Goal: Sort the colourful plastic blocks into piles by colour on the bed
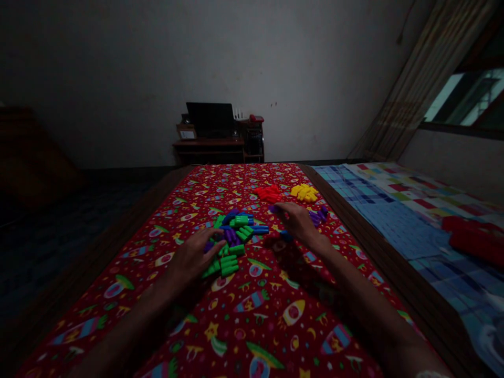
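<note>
Purple piece [273,209] was at right hand's [297,220] pinched fingertips, axis unclear | purple pile [317,217] lay rightward, right hand nearer | left hand [191,255] was half-curled beside mixed heap [237,250], grip unclear

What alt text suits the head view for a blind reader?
Left hand at a mixed pile of green, blue and purple pieces, right hand holding a purple piece near a red pile and a yellow pile, on patterned red cloth.

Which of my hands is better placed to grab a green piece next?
Probably your left hand: it is at the mixed pile, close to green pieces. Your right hand is farther off and holds a purple piece.
</note>
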{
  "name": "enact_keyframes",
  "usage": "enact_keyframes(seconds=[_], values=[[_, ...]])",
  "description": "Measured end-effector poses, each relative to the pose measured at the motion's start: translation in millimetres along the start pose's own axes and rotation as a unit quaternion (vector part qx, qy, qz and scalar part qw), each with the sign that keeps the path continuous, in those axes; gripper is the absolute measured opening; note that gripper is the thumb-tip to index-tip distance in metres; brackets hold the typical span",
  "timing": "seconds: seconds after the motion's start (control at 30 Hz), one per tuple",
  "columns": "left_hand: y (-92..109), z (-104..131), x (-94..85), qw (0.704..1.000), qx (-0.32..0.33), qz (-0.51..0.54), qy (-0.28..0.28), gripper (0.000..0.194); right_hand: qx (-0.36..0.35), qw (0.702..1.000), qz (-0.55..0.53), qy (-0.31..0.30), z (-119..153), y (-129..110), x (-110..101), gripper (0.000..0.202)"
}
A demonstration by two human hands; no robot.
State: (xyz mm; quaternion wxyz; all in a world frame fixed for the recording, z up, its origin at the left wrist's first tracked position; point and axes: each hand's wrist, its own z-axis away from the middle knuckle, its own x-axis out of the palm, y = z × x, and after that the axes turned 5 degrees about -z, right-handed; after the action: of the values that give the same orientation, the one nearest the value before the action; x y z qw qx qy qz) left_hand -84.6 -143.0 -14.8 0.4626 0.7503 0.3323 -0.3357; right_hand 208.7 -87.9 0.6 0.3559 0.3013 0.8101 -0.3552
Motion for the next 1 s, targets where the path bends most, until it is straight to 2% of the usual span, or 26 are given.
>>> enact_keyframes(seconds=[0.1,0.2,0.27,0.33,0.4,0.5,0.57,0.67,0.73,0.8,0.87,0.93,1.0], values=[[-37.6,-6.8,-10.3,0.995,-0.003,-0.095,0.016,0.052,0.120,0.986,0.109,0.047,-1.3,49.1,-18.7,0.029],[-68.3,-9.9,-10.1,0.990,-0.024,-0.127,-0.054,0.054,0.208,0.962,0.174,0.029,9.5,82.9,-26.3,0.032],[-76.2,-10.3,-8.1,0.987,-0.038,-0.122,-0.094,0.049,0.225,0.957,0.184,0.005,16.9,93.9,-26.6,0.031],[-75.0,-10.7,-7.1,0.987,-0.056,-0.110,-0.101,0.043,0.218,0.960,0.173,-0.008,20.4,97.2,-26.0,0.031],[-69.7,-11.6,-7.9,0.988,-0.079,-0.088,-0.098,0.039,0.203,0.966,0.159,0.005,19.0,94.8,-26.2,0.032],[-61.9,-13.7,-11.7,0.989,-0.107,-0.037,-0.094,0.039,0.169,0.975,0.133,0.051,10.4,81.4,-26.9,0.032],[-56.3,-15.4,-14.6,0.991,-0.121,0.001,-0.054,0.042,0.131,0.985,0.088,0.064,4.1,63.9,-25.1,0.030],[-39.5,-16.6,-14.2,0.986,-0.139,0.079,0.058,0.051,0.054,0.997,-0.039,0.025,1.4,23.0,-14.2,0.028],[-21.2,-14.4,-7.3,0.973,-0.145,0.143,0.107,0.054,-0.003,0.988,-0.149,-0.042,6.3,-10.1,-1.5,0.029],[0.0,-9.3,4.9,0.963,-0.149,0.194,0.109,0.051,-0.045,0.963,-0.241,-0.112,15.3,-41.2,13.4,0.031],[19.8,-2.3,19.1,0.961,-0.145,0.217,0.088,0.044,-0.061,0.942,-0.296,-0.148,24.5,-64.4,27.2,0.034],[34.6,4.3,30.8,0.963,-0.131,0.224,0.068,0.038,-0.038,0.937,-0.316,-0.143,30.2,-76.9,36.9,0.036],[42.6,8.0,36.4,0.966,-0.114,0.227,0.050,0.034,-0.004,0.938,-0.324,-0.127,30.3,-78.8,40.6,0.032]])
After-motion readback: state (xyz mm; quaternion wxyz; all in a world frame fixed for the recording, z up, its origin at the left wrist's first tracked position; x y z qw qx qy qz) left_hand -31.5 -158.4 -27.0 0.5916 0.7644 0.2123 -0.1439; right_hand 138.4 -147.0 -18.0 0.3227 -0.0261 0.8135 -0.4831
